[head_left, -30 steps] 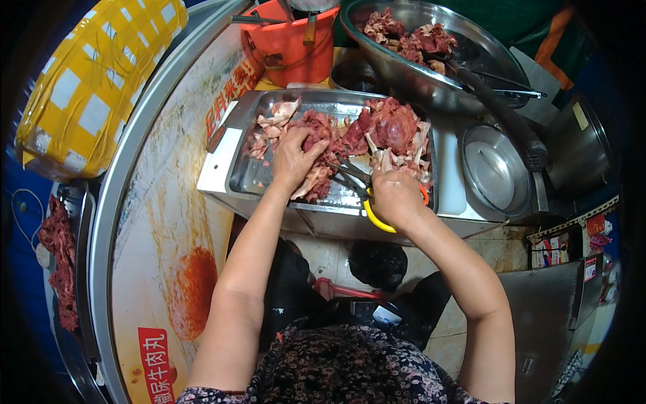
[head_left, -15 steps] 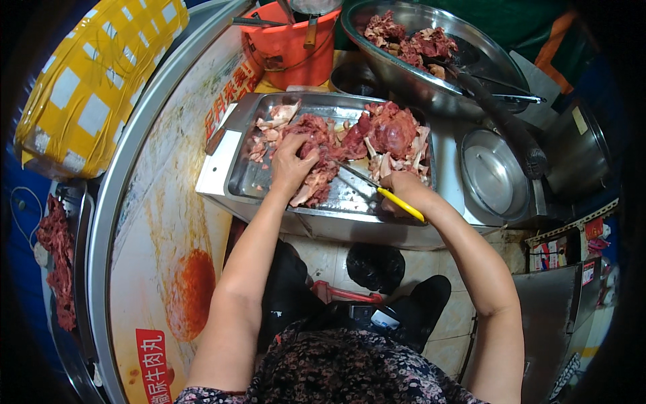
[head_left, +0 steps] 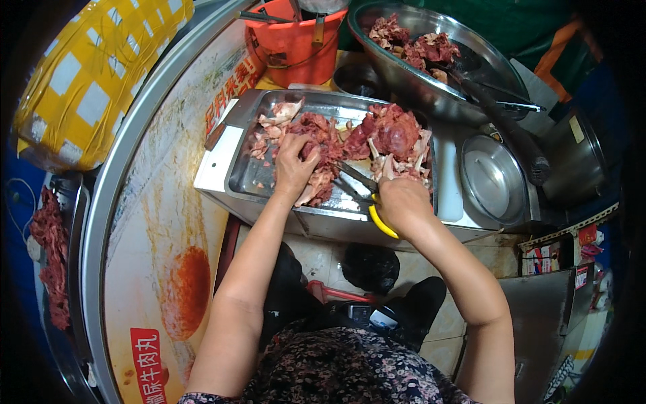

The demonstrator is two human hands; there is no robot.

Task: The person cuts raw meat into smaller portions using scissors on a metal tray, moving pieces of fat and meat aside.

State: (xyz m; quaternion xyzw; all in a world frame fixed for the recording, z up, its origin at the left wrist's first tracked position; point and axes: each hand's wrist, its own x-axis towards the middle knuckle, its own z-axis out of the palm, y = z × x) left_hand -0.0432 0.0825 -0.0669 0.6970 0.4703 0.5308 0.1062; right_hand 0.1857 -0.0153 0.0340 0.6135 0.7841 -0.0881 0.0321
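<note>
A shallow steel tray (head_left: pixel 259 185) holds raw red meat with pale bone and fat. My left hand (head_left: pixel 294 168) is closed on a ragged piece of meat (head_left: pixel 316 192) in the left half of the tray, pressing it down; its fingertips are partly sunk in the meat. At the tray's front right, my right hand (head_left: pixel 405 202) grips a pair of scissors with yellow handles (head_left: pixel 383 224). Their dark blades point left and away from me, with the tips against the held meat. A larger meat lump (head_left: pixel 397 129) lies at the tray's right, beside pale bony pieces (head_left: pixel 420 153).
An orange bucket (head_left: pixel 296 54) with tools stands behind the tray. A wide steel bowl (head_left: pixel 431 87) of meat sits back right, near a round steel pan (head_left: pixel 494 178) and a dark-handled tool (head_left: pixel 511 138). A yellow-taped box (head_left: pixel 87 87) is far left.
My right hand has moved slightly left and wrapped further over the scissors, whose yellow handles now angle more steeply toward me. My left hand keeps its hold on the meat. The view has shifted slightly.
</note>
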